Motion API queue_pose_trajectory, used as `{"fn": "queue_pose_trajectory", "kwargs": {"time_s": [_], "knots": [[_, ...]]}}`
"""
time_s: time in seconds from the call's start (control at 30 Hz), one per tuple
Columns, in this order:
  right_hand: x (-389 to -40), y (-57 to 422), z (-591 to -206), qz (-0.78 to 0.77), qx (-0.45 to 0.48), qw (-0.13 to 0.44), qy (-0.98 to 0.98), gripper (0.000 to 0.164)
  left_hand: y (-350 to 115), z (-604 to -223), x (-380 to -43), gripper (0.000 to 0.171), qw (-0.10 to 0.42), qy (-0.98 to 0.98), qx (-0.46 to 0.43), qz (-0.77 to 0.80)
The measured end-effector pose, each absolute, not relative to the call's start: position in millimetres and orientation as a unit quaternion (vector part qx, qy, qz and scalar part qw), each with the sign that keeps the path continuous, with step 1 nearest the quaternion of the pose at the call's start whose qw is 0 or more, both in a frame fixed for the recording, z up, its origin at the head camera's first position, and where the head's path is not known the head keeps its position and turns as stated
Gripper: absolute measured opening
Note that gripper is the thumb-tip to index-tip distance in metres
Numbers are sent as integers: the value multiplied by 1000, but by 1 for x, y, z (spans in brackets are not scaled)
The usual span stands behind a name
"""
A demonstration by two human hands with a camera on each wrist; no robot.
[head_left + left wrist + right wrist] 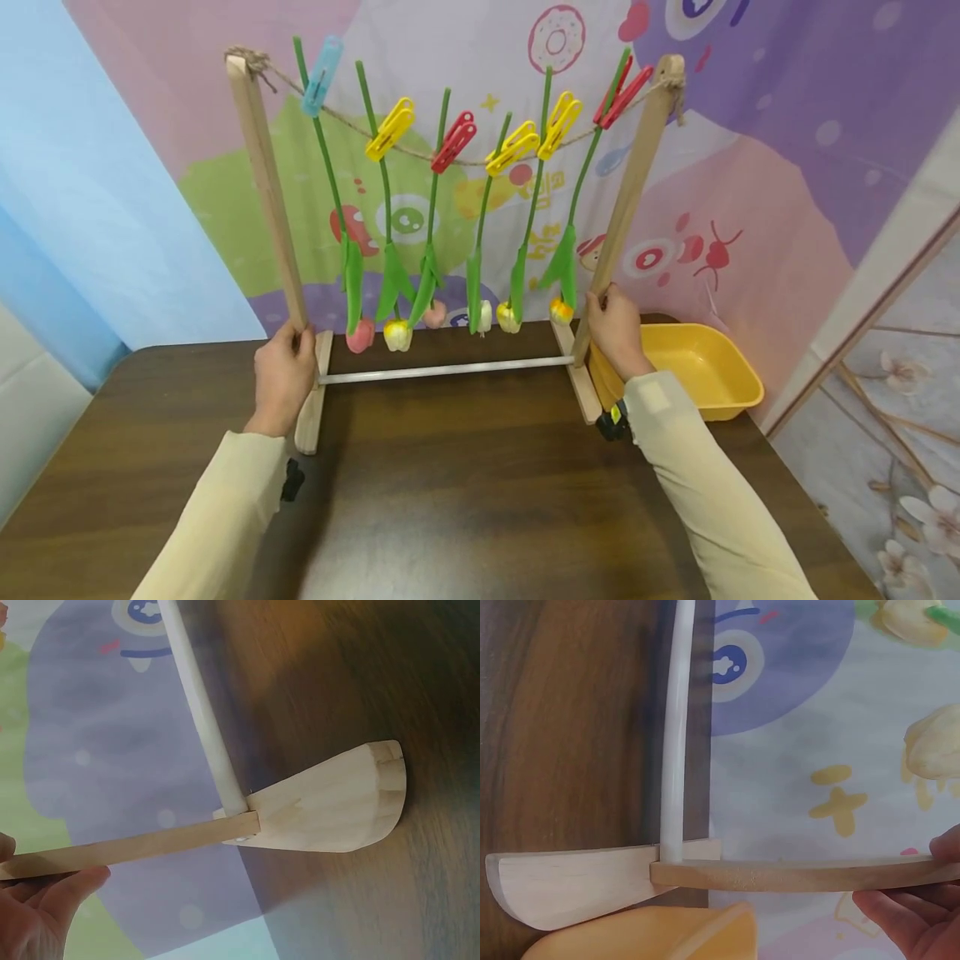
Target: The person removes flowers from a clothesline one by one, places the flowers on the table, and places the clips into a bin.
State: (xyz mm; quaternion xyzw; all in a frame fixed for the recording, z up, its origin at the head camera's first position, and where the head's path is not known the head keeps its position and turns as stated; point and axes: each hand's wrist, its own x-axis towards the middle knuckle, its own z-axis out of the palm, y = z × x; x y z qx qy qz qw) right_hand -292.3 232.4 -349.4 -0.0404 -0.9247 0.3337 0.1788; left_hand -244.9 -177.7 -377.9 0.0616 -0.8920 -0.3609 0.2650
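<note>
Behind a dark brown table (465, 500) hung a cartoon-printed backdrop (450, 42). Upright at the rear of the table was a wooden frame (630, 183), its two posts joined low down by a white rod (450, 369). Left hand (283, 375) and right hand (618, 333) each gripped the lower part of the post on its own side, thumb and fingers closed around the narrow wood. Between the post tops sagged a twine (345, 122), and six artificial tulips hung from it heads down, each stem pinned by a clothespin. From the left the clothespins ran light blue (322, 77), yellow, red, yellow, yellow, red; a pink bloom (361, 336) was leftmost, a yellow-orange one (561, 312) rightmost. Just beside the frame's right foot (581, 387) sat a yellow basin (720, 367), partly behind the right hand. Cream sleeves (217, 508) covered both forearms, and farther right was a flower-patterned panel (915, 525)
</note>
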Motion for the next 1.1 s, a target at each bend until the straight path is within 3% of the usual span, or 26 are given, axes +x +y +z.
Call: {"fn": "queue_pose_trajectory", "kwargs": {"time_s": [1.1], "knots": [[-298, 233, -355, 343, -26, 202, -917, 27, -182, -381, -254, 26, 271, -892, 56, -357]]}}
